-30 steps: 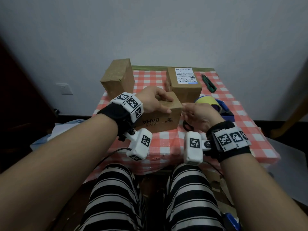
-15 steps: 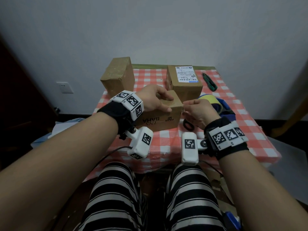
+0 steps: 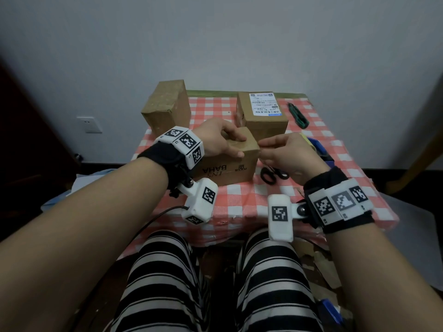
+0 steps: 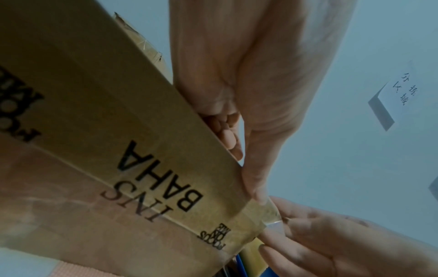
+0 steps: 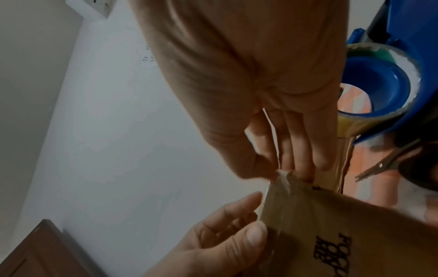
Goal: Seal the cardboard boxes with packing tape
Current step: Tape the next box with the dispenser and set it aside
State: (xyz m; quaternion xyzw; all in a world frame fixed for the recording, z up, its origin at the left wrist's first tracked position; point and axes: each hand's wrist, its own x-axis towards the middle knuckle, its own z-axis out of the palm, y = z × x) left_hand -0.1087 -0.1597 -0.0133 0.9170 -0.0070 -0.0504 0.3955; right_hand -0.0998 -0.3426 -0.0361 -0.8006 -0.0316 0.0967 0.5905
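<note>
Shifted since the earlier head frames: right hand [image 3: 288,153] is sitting closer to the printed box's right top corner, and the scissors [image 3: 273,175] are showing more fully beneath it; left hand is keeping its hold.

Head view. Printed cardboard box [image 3: 230,167], lettered "INS BAHA" upside down, is standing near the front of the table with the red checked cloth [image 3: 251,200]. Left hand [image 3: 217,140] is lying over the box top, fingers curled on it, thumb at the front upper edge. Right hand is hovering at the right top corner, fingertips drawn together. Plain box [image 3: 166,107] is standing at back left; labelled box [image 3: 262,111] at back centre; green utility knife [image 3: 297,115] lying at back right. Blue tape dispenser [image 3: 320,149] is lying mostly hidden behind the right hand.

Left wrist view. Left hand [image 4: 249,90] is gripping the box's [image 4: 132,150] upper edge, thumb pressing the corner. Clear tape strip [image 4: 270,215] is wrapping that corner, its free end meeting the right hand's fingers [image 4: 308,238].

Right wrist view. Right hand [image 5: 249,93], thumb and fingers together, is pinching the tape end [image 5: 283,178] at the box corner [image 5: 331,234]. Left hand [image 5: 225,239] is holding the box below. Tape roll [image 5: 377,88] is sitting in the dispenser behind; scissors [image 5: 391,163] lying beside.
</note>
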